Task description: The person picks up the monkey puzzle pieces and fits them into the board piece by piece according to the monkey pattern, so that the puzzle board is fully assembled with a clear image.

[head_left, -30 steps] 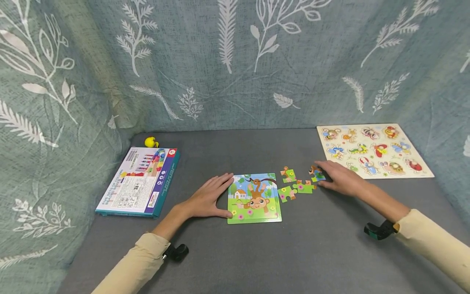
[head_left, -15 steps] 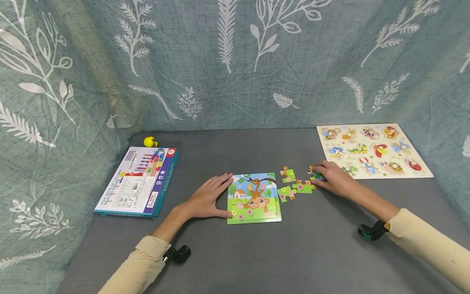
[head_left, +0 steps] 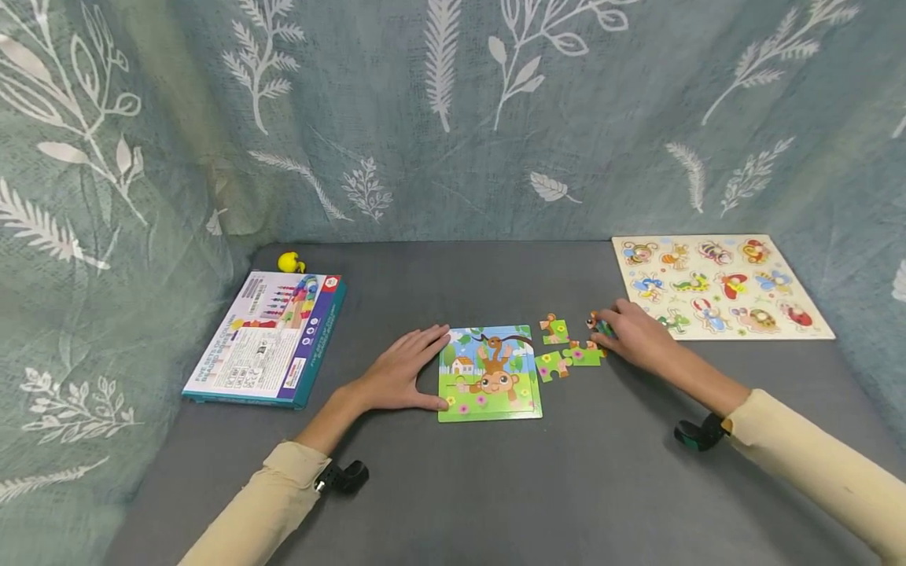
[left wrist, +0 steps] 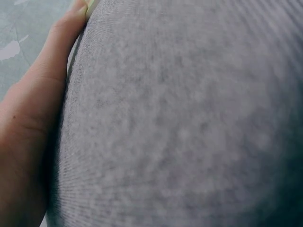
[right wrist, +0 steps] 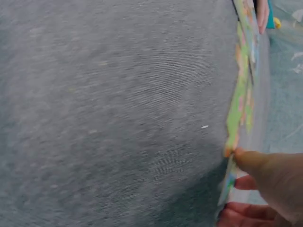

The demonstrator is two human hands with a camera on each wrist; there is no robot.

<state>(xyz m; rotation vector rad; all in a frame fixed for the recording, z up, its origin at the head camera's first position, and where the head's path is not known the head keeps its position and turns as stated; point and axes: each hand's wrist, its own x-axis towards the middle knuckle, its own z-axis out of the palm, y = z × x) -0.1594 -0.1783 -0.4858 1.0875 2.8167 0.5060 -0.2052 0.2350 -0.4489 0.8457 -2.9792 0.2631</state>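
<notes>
A square monkey jigsaw puzzle (head_left: 488,374) lies on the dark table in the head view. My left hand (head_left: 399,373) rests at its left edge, fingers spread and thumb touching the lower left corner. To the right of the puzzle, my right hand (head_left: 640,336) pinches a puzzle piece (head_left: 593,322) showing brown, blue and green; the fingers cover part of it. In the right wrist view the thumb (right wrist: 253,161) and fingertips are on either side of this piece. Loose pieces lie close by: one upper piece (head_left: 555,330), one lower left (head_left: 551,365) and one lower right (head_left: 583,355).
A wooden insect peg board (head_left: 722,287) lies at the back right. On the left is a flat boxed toy (head_left: 262,338), with a small yellow object (head_left: 290,262) behind it. A patterned curtain (head_left: 425,157) hangs along the table's back edge.
My right hand has moved left with the puzzle piece, bringing it closer to the other loose pieces. The left hand stays at the puzzle's edge. The head view has shifted slightly.
</notes>
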